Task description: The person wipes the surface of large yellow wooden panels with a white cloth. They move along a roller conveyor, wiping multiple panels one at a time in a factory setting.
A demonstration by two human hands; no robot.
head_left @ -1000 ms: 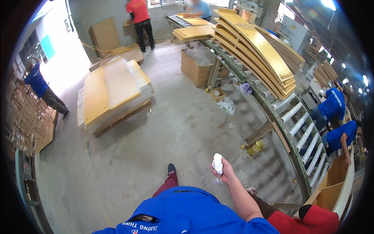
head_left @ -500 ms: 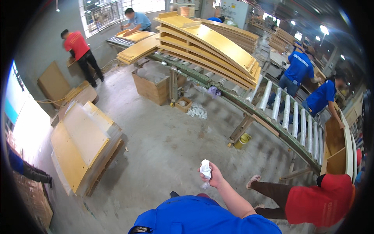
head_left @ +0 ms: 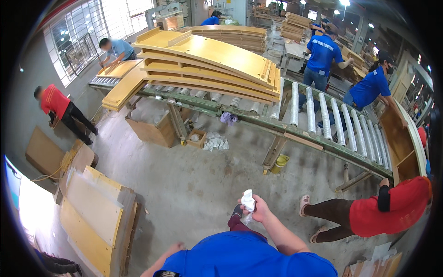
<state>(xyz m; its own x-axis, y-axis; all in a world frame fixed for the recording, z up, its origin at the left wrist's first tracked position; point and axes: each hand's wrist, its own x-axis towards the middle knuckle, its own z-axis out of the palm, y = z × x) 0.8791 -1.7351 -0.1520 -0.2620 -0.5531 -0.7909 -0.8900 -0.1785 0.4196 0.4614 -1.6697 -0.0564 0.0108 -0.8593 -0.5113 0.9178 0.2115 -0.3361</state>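
My right hand (head_left: 261,210) is closed around a crumpled white wad (head_left: 248,200), paper or cloth, with a bit of clear plastic hanging below it. I hold it in front of my body, above the concrete floor. Low beside my left hip, my left hand (head_left: 174,249) shows only in part, smeared by motion, and its fingers cannot be made out. Ahead stands a roller conveyor (head_left: 295,129) carrying a stack of curved yellow wooden panels (head_left: 207,60).
A pallet of yellow boards (head_left: 92,221) stands at my left. Under the conveyor are a wooden box (head_left: 152,129), white scraps (head_left: 216,141) and a yellow bucket (head_left: 279,164). A person in red (head_left: 387,205) is close on my right, by a wooden cabinet (head_left: 404,147). Others work beyond the conveyor.
The view has shifted right and I have stepped forward, a foot now showing. My left hand has come into view. My right hand still grips the white wad.
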